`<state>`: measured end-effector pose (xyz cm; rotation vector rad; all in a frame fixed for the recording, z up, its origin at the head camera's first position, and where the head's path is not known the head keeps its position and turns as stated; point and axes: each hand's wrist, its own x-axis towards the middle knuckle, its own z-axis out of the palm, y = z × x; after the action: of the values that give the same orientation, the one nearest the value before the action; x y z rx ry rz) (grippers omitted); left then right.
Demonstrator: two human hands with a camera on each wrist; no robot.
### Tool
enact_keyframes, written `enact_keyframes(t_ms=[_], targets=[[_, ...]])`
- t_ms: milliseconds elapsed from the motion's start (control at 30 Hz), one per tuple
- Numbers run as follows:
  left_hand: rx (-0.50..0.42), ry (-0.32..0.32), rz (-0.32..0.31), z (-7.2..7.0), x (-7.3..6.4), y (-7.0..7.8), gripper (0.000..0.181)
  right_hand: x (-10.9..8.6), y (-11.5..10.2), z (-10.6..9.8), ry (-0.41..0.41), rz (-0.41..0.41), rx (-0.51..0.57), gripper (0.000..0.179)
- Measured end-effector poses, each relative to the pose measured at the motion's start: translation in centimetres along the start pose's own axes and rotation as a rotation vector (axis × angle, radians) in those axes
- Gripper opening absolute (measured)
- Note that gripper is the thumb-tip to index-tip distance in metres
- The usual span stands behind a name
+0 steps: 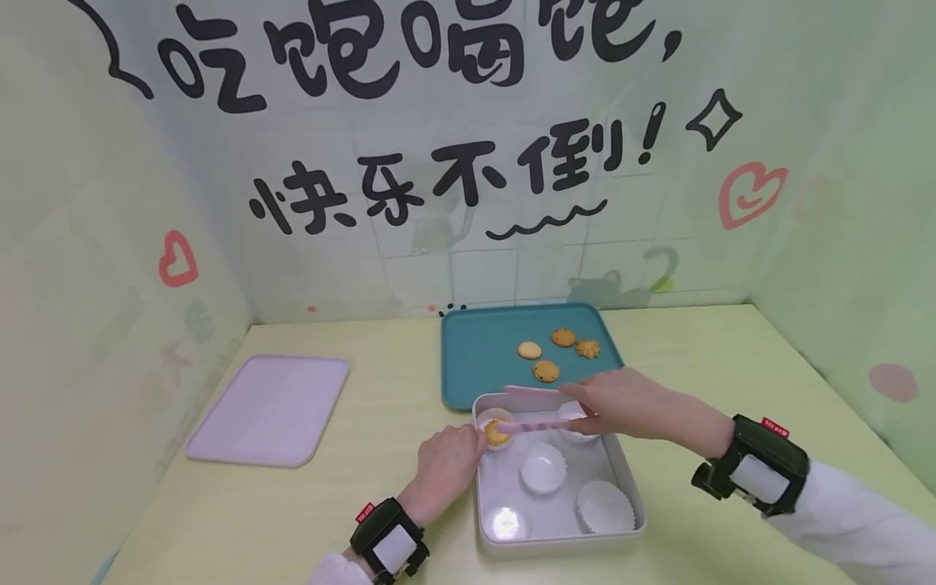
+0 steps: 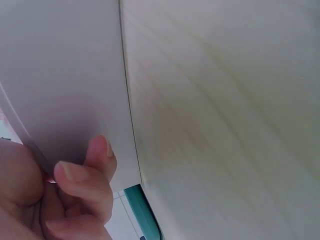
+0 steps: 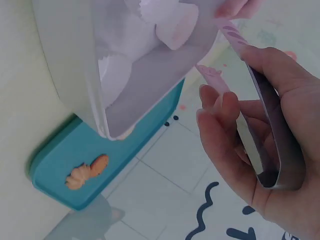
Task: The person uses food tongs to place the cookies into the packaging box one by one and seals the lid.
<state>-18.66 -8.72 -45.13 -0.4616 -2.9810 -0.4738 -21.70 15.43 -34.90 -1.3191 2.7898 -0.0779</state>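
A white rectangular box stands on the table with several white paper baking cups inside. A golden cookie lies in the cup at its back left corner. My left hand grips the box's left wall at the rim, fingers curled on the outer side in the left wrist view. My right hand holds pink tongs by their metal arms. The tong arms are spread: one tip overlaps the cookie in the head view, the other is near the back rim.
Behind the box is a teal tray with several cookies on its right half. A lilac tray-like panel lies at the left of the table. Printed fabric walls enclose the back and sides.
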Motion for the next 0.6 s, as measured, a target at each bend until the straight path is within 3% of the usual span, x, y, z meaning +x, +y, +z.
enact_keyframes(t_ms=[233,367,600], targets=[[0.005,0.013,-0.018,-0.1,-0.1,0.2,0.033,-2.9,3.5,-2.2,0.109,0.085,-0.011,0.031],[-0.029,0.017,-0.043,-0.1,-0.1,0.3,0.033,-3.7,6.4,-2.1,0.074,0.176,0.018,0.024],[-0.078,0.003,-0.086,-0.2,-0.1,1.0,0.033,-3.9,10.6,-0.4,-0.016,0.294,0.117,0.027]])
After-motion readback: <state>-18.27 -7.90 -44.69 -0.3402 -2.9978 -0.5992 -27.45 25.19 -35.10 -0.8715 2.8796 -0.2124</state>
